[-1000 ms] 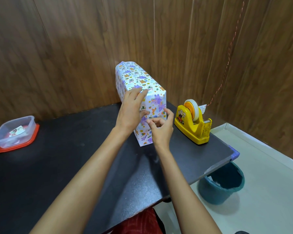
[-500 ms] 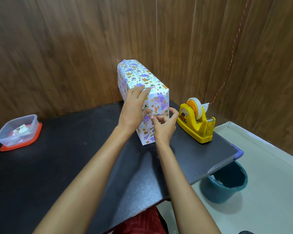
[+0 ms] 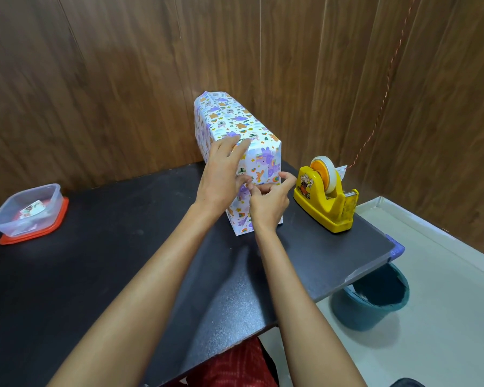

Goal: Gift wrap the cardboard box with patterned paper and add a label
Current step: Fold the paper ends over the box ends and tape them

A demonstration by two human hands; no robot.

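Note:
The box [image 3: 235, 121], wrapped in white paper with purple and orange prints, stands on edge on the black table [image 3: 118, 263], its near end face toward me. My left hand [image 3: 221, 177] lies flat on that face, fingers straight up to the top edge, thumb pressing the folded paper. My right hand [image 3: 268, 202] is curled against the same face. Its thumb and forefinger are spread sideways and pinch what looks like a short clear strip of tape on the paper. A small printed label [image 3: 32, 212] lies in a plastic tub at the far left.
A yellow tape dispenser [image 3: 319, 199] stands just right of the box near the table's right edge. The clear tub [image 3: 51, 196] sits on a red lid. A teal bin [image 3: 375, 300] stands on the floor under the table corner. Wooden wall panels close off the back.
My right hand moved in from just off the box and now presses against the near end face, thumb and forefinger spread. The left hand has stayed flat on the box.

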